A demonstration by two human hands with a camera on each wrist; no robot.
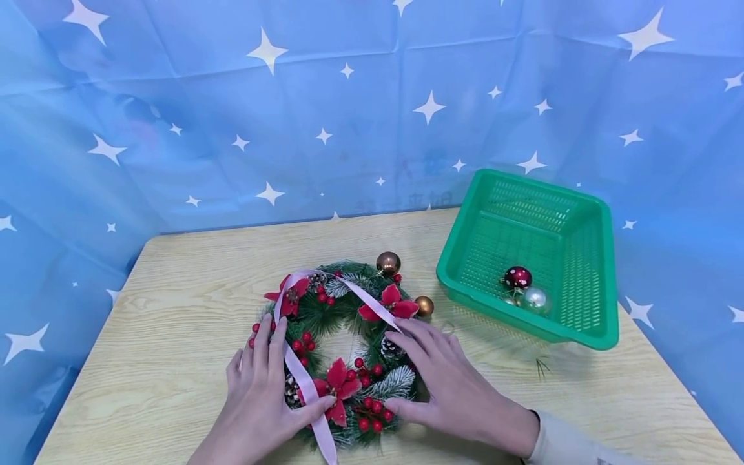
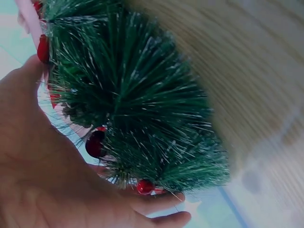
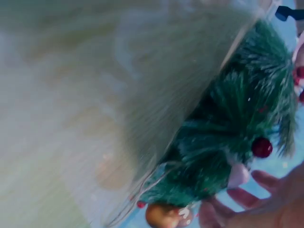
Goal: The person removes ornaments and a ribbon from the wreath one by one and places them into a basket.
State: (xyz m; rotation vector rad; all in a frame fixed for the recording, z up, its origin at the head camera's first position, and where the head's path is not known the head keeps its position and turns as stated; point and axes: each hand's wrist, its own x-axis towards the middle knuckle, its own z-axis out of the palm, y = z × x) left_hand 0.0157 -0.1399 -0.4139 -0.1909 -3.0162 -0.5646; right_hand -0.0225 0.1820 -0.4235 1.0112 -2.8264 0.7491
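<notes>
Plenty of wood-grain table (image 1: 145, 336) stretches left of the wreath (image 1: 322, 316) lying on it, with a green mesh basket (image 1: 610, 271) off to the right. We've got left hand (image 1: 256, 387) and right hand (image 1: 450, 384) fingers spread against its bristly sides, smooth pale-pink ribbon (image 1: 298, 368) draped over.

Green wreath (image 1: 322, 316) between left hand (image 1: 256, 394) and right hand (image 1: 444, 381)
Red-flowered, berried, lying flat; pale pink ribbon (image 1: 371, 300) loops over it, hand to hand.

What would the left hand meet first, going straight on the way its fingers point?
Probably the pink ribbon crossing the upper-left red flower, just ahead in the head view; depth is unclear.
</notes>
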